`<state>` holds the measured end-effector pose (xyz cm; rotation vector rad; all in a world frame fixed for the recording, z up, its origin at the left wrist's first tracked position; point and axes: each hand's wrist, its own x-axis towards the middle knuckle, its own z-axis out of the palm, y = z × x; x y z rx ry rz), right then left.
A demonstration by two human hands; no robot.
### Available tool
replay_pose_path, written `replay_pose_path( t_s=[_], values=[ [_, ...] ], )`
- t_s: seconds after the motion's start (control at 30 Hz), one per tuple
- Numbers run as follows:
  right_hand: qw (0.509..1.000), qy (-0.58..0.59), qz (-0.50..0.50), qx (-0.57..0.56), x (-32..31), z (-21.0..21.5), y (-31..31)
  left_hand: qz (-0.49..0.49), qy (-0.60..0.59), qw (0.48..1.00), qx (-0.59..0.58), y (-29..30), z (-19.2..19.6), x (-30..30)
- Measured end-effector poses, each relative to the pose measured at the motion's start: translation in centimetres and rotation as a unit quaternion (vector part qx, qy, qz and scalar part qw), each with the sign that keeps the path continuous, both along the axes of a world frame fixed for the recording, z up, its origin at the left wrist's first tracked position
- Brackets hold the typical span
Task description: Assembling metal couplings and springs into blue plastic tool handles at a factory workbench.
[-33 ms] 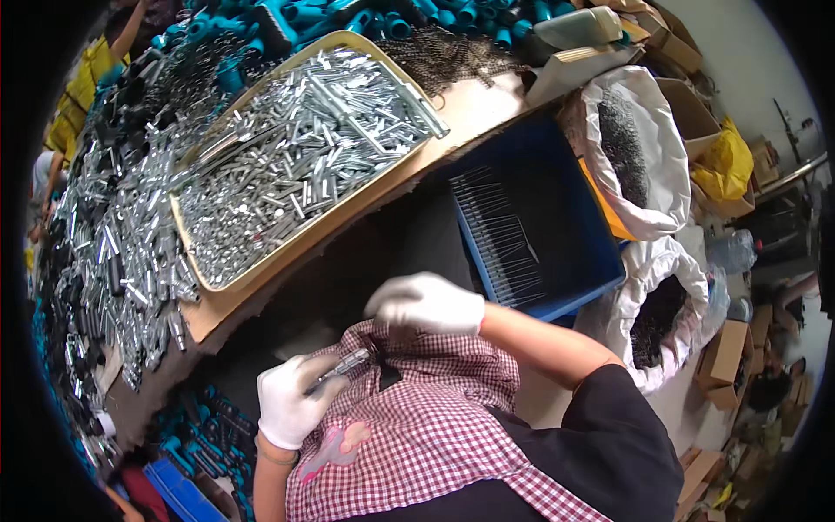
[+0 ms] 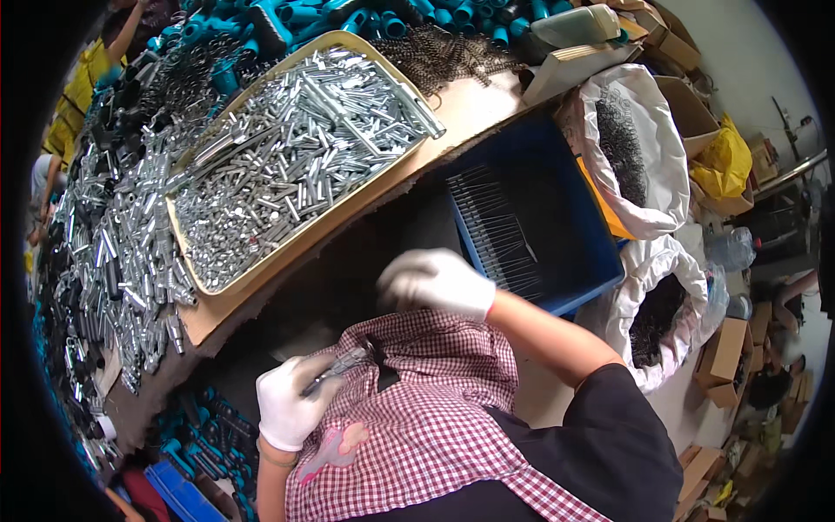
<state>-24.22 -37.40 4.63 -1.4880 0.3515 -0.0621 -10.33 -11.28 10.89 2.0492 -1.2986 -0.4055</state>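
My left hand (image 2: pixel 291 400), in a white glove, is closed round a slim silver metal part (image 2: pixel 339 367) above my lap. The part is tilted, its far end pointing up to the right; its exact kind does not show. Also gloved in white, my right hand (image 2: pixel 444 283) hovers a little farther off and to the right, over the edge of the checked apron (image 2: pixel 426 435). Motion smears its fingers, so what they hold, if anything, is not visible. Beyond it, a blue bin (image 2: pixel 574 300) contains a row of slender metal parts with thin rods (image 2: pixel 496 226).
A cream tray (image 2: pixel 261 271) of small silver pins and rods lies on the bench, beside heaps of metal parts (image 2: pixel 130 261). Teal plastic housings (image 2: pixel 304 17) and springs (image 2: pixel 444 56) are behind. White sacks (image 2: pixel 661 191) stand right of the bin; teal-handled pieces (image 2: pixel 204 435) lie lower left.
My right hand has shifted slightly to the right and away from me, off the apron's edge. My left hand and its metal part have hardly moved.
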Motion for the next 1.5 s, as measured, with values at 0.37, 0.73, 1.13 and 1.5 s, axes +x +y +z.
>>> replay_pose_path(
  t_s=[0.37, 0.73, 1.13, 1.5],
  values=[
    [0.796, 0.298, -0.155, -0.504, -11.1, -15.6, -16.6, 0.207, 0.154, 0.966, 0.007, 0.9, -1.0, -0.5],
    [0.775, 0.383, 0.193, -0.464, -14.6, -14.9, -12.1, 0.207, 0.107, 0.972, -0.001, 1.3, -1.7, -0.6],
    [0.725, 0.488, 0.235, -0.425, -16.1, -15.2, -7.9, 0.193, 0.17, 0.966, 0.005, 2.9, -2.5, -1.0],
    [0.707, 0.525, 0.246, -0.404, -15.1, -15.1, -8.0, 0.206, 0.195, 0.958, -0.03, 5.1, -3.2, -1.3]
  ],
)
